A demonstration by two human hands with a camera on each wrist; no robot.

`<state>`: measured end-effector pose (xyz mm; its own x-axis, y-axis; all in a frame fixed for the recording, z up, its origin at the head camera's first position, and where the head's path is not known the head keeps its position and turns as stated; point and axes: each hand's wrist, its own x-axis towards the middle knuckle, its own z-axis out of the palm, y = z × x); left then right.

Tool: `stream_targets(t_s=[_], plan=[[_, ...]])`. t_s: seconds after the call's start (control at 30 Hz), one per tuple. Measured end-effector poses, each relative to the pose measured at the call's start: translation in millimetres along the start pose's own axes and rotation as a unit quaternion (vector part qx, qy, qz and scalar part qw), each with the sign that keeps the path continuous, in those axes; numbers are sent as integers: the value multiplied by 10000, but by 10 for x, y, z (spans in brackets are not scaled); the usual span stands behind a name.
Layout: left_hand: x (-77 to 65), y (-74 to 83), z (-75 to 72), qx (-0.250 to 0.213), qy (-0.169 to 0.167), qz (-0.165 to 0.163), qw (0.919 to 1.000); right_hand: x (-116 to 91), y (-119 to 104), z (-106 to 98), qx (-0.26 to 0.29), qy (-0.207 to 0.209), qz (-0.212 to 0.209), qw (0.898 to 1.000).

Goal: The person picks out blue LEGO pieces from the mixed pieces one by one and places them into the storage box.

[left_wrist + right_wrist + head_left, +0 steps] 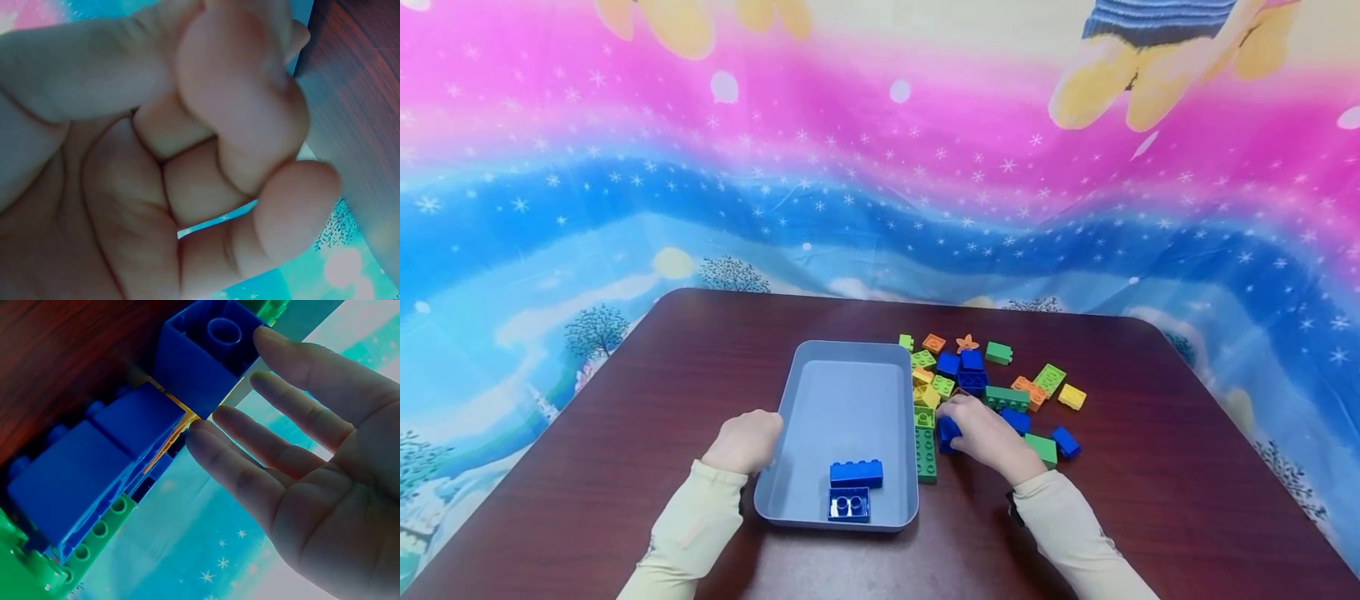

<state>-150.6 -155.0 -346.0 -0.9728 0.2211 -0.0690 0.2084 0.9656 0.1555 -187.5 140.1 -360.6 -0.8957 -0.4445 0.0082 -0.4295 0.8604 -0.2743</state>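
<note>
My left hand (745, 442) is at the left rim of the grey tray (835, 408), its fingers curled at the edge. Close up in the left wrist view, the curled fingers (237, 87) cover most of the tray. My right hand (988, 433) reaches to a blue brick (949, 435) right of the tray. In the right wrist view this brick (197, 375) shows its hollow underside, with the fairly straight fingertips (269, 337) right at its edge. Two blue bricks, one stud-side away (856, 475) and one hollow-side up (848, 505), lie at the tray's near end.
A loose heap of green, lime, yellow, orange and blue bricks spreads right of the tray. A long green brick (927, 458) lies along its right wall. An orange flower piece (967, 343) sits at the back. The brown table (625, 433) ends at a patterned cloth (880, 192).
</note>
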Motion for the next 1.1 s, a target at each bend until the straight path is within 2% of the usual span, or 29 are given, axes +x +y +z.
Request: stream_targets(t_s=[0.27,0.77,0.93,1.1], plan=[[9,-12,12,29,33,54,10000,17,25,27,-86,56,-104,9999],[2,-7,5,68,40,74,9999,39,-14,18,-17,48,37,10000],[3,-8,-1,78,20,64,9999,33,-16,-25,-48,225,44,9997],[5,-10,-1,47,10,48,10000,23,-31,-64,-182,524,-159,9983]])
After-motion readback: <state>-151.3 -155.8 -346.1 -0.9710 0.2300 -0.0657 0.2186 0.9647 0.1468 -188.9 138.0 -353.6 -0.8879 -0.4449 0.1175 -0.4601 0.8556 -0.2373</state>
